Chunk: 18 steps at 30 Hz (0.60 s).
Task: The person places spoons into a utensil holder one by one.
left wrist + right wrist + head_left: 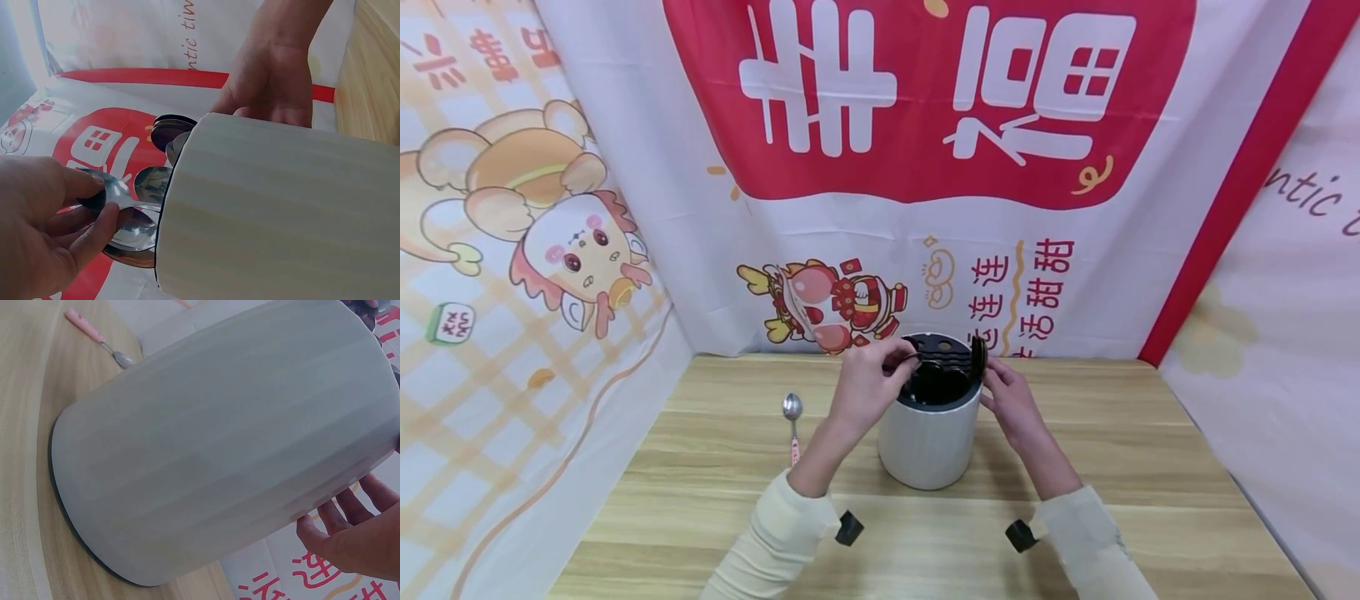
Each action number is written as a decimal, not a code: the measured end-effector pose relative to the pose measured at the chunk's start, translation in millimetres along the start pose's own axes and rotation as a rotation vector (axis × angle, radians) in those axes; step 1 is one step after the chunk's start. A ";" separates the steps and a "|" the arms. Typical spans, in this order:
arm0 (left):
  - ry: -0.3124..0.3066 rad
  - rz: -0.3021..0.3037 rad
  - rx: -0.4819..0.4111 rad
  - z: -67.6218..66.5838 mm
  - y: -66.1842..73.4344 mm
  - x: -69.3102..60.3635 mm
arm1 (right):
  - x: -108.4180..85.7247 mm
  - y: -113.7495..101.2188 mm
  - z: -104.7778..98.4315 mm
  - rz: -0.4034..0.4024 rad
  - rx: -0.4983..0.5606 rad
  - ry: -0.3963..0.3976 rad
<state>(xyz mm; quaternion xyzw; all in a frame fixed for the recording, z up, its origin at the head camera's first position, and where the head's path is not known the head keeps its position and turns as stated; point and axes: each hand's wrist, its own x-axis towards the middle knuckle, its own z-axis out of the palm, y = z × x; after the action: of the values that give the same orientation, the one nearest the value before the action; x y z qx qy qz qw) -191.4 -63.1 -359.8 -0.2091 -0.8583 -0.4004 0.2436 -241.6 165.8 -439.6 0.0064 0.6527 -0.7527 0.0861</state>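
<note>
A white ribbed cutlery holder (925, 450) with a dark slotted top stands upright on the table. My left hand (872, 379) is above its left rim, thumb and fingers pinching the bowl of a metal spoon (112, 187); the spoon's handle runs down into the holder and is hidden there. My right hand (1015, 404) is at the holder's right side; in the right wrist view its fingertips (312, 531) rest against the wall. Several more spoons (153, 184) stick out of the top, with a dark stack of them (977, 358) at the right rim.
A spoon (792, 408) with a pink handle lies on the wooden table (1075, 467), left of the holder. Printed cloth (647, 150) hangs behind and along both sides. Small black blocks (850, 527) sit at both wrists.
</note>
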 end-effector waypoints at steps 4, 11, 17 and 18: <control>0.000 0.018 0.077 1.6 0.3 -1.8 | -0.3 -0.2 -0.8 0.000 -0.009 0.000; 0.025 0.075 0.192 3.9 2.4 -4.9 | 0.1 0.1 -0.6 0.008 -0.020 0.009; 0.050 0.062 0.145 -1.9 0.4 -6.3 | 0.5 -0.1 -2.2 0.020 -0.028 0.007; 0.059 0.059 0.129 -4.2 -0.2 -6.6 | 0.3 -0.4 -2.4 0.018 -0.028 0.004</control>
<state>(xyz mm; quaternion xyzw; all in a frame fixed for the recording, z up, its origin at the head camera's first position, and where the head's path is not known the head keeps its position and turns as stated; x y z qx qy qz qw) -185.3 -67.7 -361.4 -0.2063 -0.8683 -0.3428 0.2933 -242.2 168.2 -439.6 0.0127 0.6633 -0.7426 0.0917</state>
